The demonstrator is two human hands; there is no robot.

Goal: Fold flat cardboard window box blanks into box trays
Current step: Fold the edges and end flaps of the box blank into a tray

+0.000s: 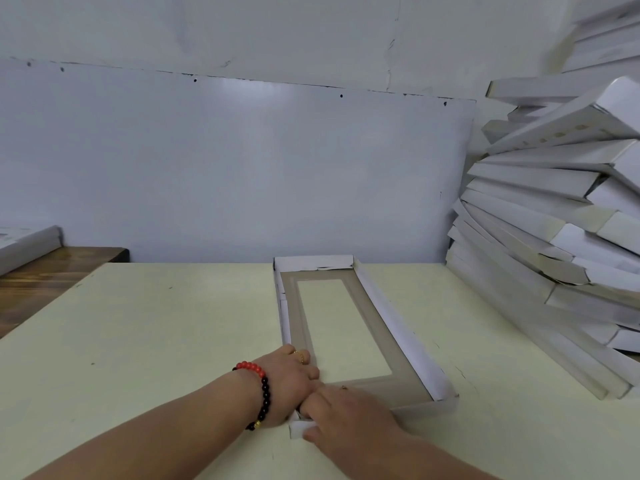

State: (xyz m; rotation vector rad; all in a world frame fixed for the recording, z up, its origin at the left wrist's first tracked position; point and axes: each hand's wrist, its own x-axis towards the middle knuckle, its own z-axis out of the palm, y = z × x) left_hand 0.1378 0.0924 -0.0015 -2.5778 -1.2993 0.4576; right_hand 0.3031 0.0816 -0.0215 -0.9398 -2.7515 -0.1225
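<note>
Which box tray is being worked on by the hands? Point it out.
The box tray lying flat on the table, window up, both hands at its near-left corner. The others are piled in the stack of trays at right.

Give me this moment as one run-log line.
step: closing near-left corner | left hand and right hand: both on box tray corner, fingers hidden | far end: walls up | finished stack: at right
</note>
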